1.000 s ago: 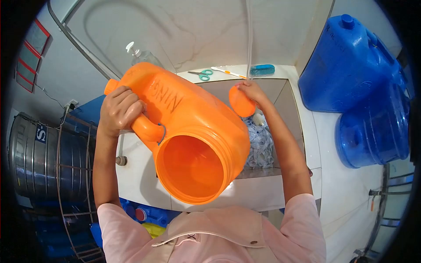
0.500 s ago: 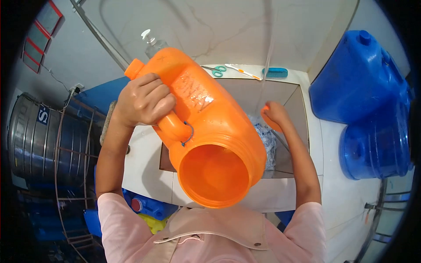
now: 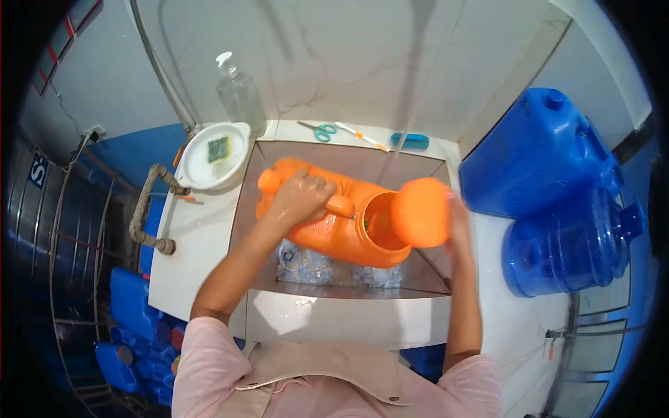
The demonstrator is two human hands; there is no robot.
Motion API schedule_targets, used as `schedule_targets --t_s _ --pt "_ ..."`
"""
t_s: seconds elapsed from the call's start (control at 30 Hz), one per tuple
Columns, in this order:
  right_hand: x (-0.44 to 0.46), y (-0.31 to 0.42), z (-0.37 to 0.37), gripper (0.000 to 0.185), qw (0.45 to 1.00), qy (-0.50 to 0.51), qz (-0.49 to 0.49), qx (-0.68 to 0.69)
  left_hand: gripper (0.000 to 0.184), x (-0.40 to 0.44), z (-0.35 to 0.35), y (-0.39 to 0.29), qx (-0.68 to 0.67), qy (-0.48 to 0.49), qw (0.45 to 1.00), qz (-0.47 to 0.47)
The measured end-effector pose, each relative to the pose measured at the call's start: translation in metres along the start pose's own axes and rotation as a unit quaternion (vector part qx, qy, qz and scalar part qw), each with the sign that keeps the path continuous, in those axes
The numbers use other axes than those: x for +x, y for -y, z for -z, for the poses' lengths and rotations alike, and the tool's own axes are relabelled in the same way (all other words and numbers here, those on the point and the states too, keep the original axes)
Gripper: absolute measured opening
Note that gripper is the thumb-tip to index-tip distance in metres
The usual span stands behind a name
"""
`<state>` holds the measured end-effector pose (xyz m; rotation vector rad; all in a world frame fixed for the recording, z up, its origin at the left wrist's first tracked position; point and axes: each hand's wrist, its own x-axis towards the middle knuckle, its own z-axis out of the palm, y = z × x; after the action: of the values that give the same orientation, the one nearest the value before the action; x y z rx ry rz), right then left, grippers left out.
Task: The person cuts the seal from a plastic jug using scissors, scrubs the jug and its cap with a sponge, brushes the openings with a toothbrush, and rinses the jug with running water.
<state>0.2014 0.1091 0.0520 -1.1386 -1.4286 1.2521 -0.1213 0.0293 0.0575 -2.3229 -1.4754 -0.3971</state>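
My left hand (image 3: 303,198) is closed around the handle of a big orange plastic jug (image 3: 313,237). The jug lies tilted on its side over the sink (image 3: 245,202), its wide mouth facing right. In front of that mouth is a round orange lid (image 3: 420,212), held at its right edge by my right hand (image 3: 458,221). The fingers of that hand are partly hidden behind the lid and blurred. Whether the lid touches the rim, I cannot tell. Below the jug, crumpled bluish-white plastic (image 3: 306,266) lies in the sink.
A white basin (image 3: 198,174) with a sponge (image 3: 219,149) sits at the left, beside a pump bottle (image 3: 240,97). Scissors (image 3: 322,132), a toothbrush (image 3: 361,136) and a blue brush (image 3: 410,141) line the back ledge. Blue containers (image 3: 526,157) stand right; a pipe (image 3: 145,209) rises left.
The jug has come down into the sink area and turned, its mouth swinging from facing me to facing right. My right hand has brought the lid up in front of the mouth.
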Motion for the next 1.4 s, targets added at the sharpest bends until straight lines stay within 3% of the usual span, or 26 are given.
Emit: schedule_targets --t_s 0.03,0.13,0.17,0.2,0.23,0.3,0.5,0.57,0.63,0.7,0.9,1.03,1.1,1.17,1.2,1.23,1.27,1.3,1.37,1.4 --pt "0.003 -0.03 -0.011 0.049 0.99 0.001 0.035 -0.136 0.019 -0.003 -0.016 -0.006 -0.029 0.005 0.999 0.033" --pt "0.0 -0.032 -0.049 0.054 0.98 0.027 0.021 -0.195 0.014 -0.013 -0.032 -0.028 -0.065 -0.001 0.994 0.083" --pt "-0.002 -0.027 -0.051 0.056 0.904 0.046 0.147 -0.4 0.008 -0.015 -0.034 -0.031 -0.073 -0.005 0.992 0.103" --pt "-0.003 -0.021 -0.054 0.06 0.77 0.06 0.262 -0.579 0.008 -0.013 -0.031 -0.031 -0.071 -0.008 0.992 0.103" --pt "-0.006 -0.005 -0.059 0.06 0.768 0.06 0.265 -0.58 0.008 -0.011 -0.027 -0.032 -0.078 -0.004 0.991 0.111" --pt "-0.02 0.017 -0.065 0.071 0.725 0.252 0.238 -0.595 0.008 -0.018 -0.028 -0.037 -0.091 0.003 0.988 0.123" --pt "-0.026 0.022 -0.062 0.089 0.663 0.366 0.34 -0.557 0.015 -0.024 -0.035 -0.023 -0.148 0.086 0.981 0.089" --pt "-0.026 0.025 -0.063 0.09 0.657 0.375 0.353 -0.55 0.013 -0.023 -0.029 -0.021 -0.147 0.167 0.971 0.087" --pt "-0.023 0.026 -0.065 0.091 0.651 0.381 0.37 -0.542 0.012 -0.02 -0.021 -0.018 -0.155 0.179 0.969 0.07" --pt "-0.023 0.023 -0.065 0.091 0.607 0.425 0.42 -0.524 0.012 -0.019 -0.02 -0.017 -0.162 0.193 0.966 0.054" --pt "-0.049 0.017 -0.067 0.086 0.691 0.323 0.383 -0.522 0.015 -0.034 -0.021 -0.042 -0.138 0.175 0.967 0.123" --pt "-0.05 0.025 -0.06 0.084 0.682 0.334 0.409 -0.506 0.013 -0.028 -0.009 -0.037 -0.153 0.187 0.968 0.073" --pt "-0.041 0.032 -0.061 0.082 0.621 0.414 0.463 -0.479 0.012 -0.02 -0.009 -0.031 -0.159 0.184 0.969 0.05" --pt "-0.044 0.031 -0.062 0.082 0.633 0.42 0.444 -0.476 0.011 -0.019 -0.015 -0.028 -0.145 0.151 0.978 0.005" --pt "-0.041 0.031 -0.061 0.082 0.639 0.425 0.427 -0.479 0.011 -0.015 -0.01 -0.03 -0.142 0.149 0.979 0.001" --pt "-0.04 0.025 -0.06 0.082 0.638 0.422 0.426 -0.483 0.014 -0.011 -0.007 -0.035 -0.142 0.167 0.974 0.059" --pt "-0.04 0.015 -0.064 0.083 0.703 0.293 0.372 -0.531 0.017 -0.008 -0.004 -0.042 -0.143 0.185 0.965 0.118" --pt "-0.041 0.005 -0.067 0.083 0.75 0.157 0.308 -0.564 0.017 -0.007 -0.007 -0.049 -0.146 0.182 0.965 0.117" --pt "-0.041 -0.003 -0.077 0.084 0.767 0.105 0.251 -0.581 0.029 -0.014 -0.015 -0.066 -0.008 -0.038 0.987 0.154" --pt "-0.04 -0.003 -0.083 0.084 0.78 0.048 0.197 -0.593 0.029 -0.018 -0.011 -0.079 -0.006 -0.04 0.988 0.147"
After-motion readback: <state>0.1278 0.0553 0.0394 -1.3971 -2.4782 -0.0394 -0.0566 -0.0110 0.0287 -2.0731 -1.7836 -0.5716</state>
